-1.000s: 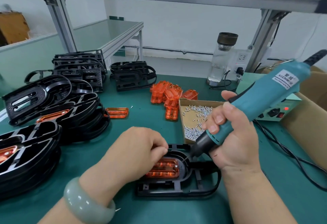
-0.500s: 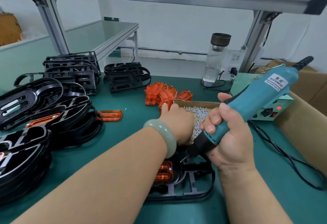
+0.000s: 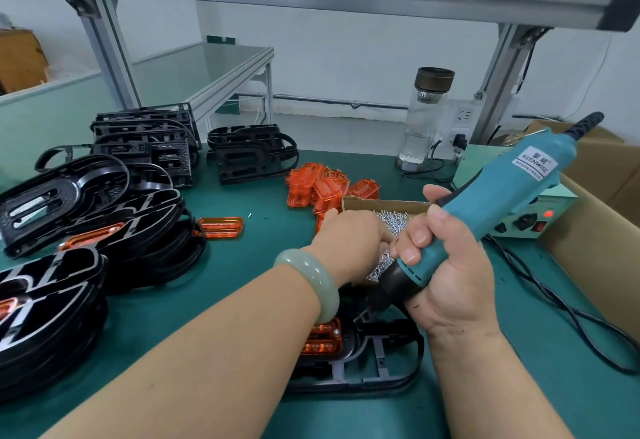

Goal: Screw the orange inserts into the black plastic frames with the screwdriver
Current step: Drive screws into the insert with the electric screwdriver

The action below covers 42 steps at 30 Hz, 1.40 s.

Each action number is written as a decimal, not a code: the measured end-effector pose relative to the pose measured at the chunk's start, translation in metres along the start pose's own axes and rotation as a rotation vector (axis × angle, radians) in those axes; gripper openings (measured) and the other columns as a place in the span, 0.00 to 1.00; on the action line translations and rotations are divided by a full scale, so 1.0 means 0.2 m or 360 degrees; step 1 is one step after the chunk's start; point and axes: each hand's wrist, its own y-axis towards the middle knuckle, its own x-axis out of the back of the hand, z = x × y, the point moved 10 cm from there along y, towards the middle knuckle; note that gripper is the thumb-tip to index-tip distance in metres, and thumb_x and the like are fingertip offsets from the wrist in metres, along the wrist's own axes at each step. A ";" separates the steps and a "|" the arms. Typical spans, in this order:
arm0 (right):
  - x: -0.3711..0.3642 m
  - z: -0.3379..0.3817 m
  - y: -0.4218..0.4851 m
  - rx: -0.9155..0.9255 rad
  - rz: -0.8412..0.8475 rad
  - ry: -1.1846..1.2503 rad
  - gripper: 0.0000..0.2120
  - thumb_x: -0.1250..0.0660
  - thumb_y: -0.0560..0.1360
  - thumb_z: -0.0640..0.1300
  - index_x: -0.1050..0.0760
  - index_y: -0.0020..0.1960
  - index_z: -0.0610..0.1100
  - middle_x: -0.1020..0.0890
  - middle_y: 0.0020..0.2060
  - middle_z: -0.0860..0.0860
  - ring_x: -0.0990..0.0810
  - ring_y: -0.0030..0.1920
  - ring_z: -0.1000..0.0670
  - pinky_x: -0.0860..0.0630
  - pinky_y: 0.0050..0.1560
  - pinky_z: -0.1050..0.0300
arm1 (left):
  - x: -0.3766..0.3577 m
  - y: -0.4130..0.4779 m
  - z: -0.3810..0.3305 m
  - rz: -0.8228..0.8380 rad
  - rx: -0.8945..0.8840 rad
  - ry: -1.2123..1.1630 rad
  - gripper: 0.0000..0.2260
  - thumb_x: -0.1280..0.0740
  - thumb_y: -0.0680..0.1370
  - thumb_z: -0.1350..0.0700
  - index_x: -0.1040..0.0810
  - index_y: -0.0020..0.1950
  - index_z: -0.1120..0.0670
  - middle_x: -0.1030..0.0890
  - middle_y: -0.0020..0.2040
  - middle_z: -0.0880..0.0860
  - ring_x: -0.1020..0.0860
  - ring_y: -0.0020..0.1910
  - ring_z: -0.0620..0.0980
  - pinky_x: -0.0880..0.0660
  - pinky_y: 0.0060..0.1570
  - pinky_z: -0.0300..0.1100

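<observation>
— Where's the screwdriver?
— In the right hand [image 3: 446, 265]. The fingers are wrapped round the teal screwdriver [image 3: 502, 196], which slants with its tip low, just above the black frame [image 3: 391, 336]. The frame lies on the near part of the green surface [image 3: 242, 265]. I cannot tell whether the tip touches it.
— And the orange insert?
— One orange insert [image 3: 323, 336] sits in that frame, partly behind the left forearm.
— What about the left hand?
— The left hand [image 3: 349, 241] reaches across into the cardboard box [image 3: 381, 203] of screws [image 3: 391, 220], just beyond the frame. Its fingertips are hidden behind the right hand, so I cannot tell whether they pinch a screw or lie loose. There is a pale green bangle [image 3: 311, 279] on that wrist.
— Any other parts?
— A pile of inserts [image 3: 322, 185] lies just to the far left of the box, and a single insert [image 3: 221, 227] lies alone further left. Stacks of frames [image 3: 114, 217] fill the left side, and a glass bottle [image 3: 424, 133] stands at the far edge.
</observation>
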 end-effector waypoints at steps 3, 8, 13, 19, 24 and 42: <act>0.00 0.01 0.00 0.0010 -0.0005 0.0005 0.11 0.38 0.70 0.40 0.27 0.52 0.44 0.30 0.25 0.52 0.32 0.22 0.55 0.33 0.29 0.63 | 0.04 -0.01 0.01 -0.0114 0.0003 -0.0358 0.11 0.39 0.78 0.58 0.19 0.45 0.47 0.20 0.43 0.52 0.23 0.48 0.54 0.31 0.47 0.41; 0.01 0.02 0.00 0.0033 -0.0036 0.0023 0.10 0.37 0.70 0.42 0.27 0.52 0.45 0.30 0.25 0.53 0.31 0.23 0.55 0.31 0.30 0.64 | 0.13 -0.10 0.17 -0.0413 0.0293 -0.1207 0.13 0.33 0.74 0.60 0.21 0.57 0.48 0.15 0.40 0.45 0.20 0.43 0.39 0.27 0.45 0.29; 0.03 -0.01 -0.01 -0.0005 -0.0144 0.0166 0.09 0.37 0.69 0.43 0.26 0.50 0.48 0.30 0.26 0.54 0.32 0.23 0.56 0.29 0.31 0.65 | 0.08 -0.34 0.35 -0.0512 0.0583 -0.2055 0.06 0.29 0.73 0.61 0.20 0.45 0.51 0.15 0.38 0.49 0.17 0.40 0.43 0.22 0.42 0.36; 0.05 -0.04 -0.03 -0.0036 -0.0269 0.0338 0.08 0.36 0.69 0.45 0.26 0.47 0.51 0.30 0.26 0.56 0.32 0.24 0.57 0.29 0.33 0.65 | -0.03 -0.63 0.43 -0.0474 0.0775 -0.2387 0.14 0.32 0.73 0.67 0.15 0.38 0.48 0.20 0.30 0.52 0.20 0.31 0.44 0.24 0.31 0.36; 0.07 -0.04 -0.05 0.0000 -0.0391 0.0439 0.08 0.34 0.69 0.45 0.26 0.48 0.52 0.29 0.27 0.57 0.30 0.25 0.58 0.30 0.36 0.62 | -0.07 -0.73 0.40 -0.0547 0.0764 -0.2564 0.10 0.23 0.62 0.66 0.15 0.39 0.54 0.21 0.31 0.53 0.21 0.29 0.46 0.24 0.28 0.36; 0.08 -0.09 -0.06 -0.0046 -0.0490 0.0523 0.02 0.37 0.78 0.46 0.29 0.47 0.52 0.29 0.27 0.57 0.30 0.25 0.59 0.26 0.34 0.64 | -0.14 -0.70 0.25 -0.0228 0.0724 -0.2840 0.06 0.31 0.67 0.56 0.15 0.36 0.55 0.19 0.33 0.55 0.24 0.25 0.43 0.26 0.23 0.33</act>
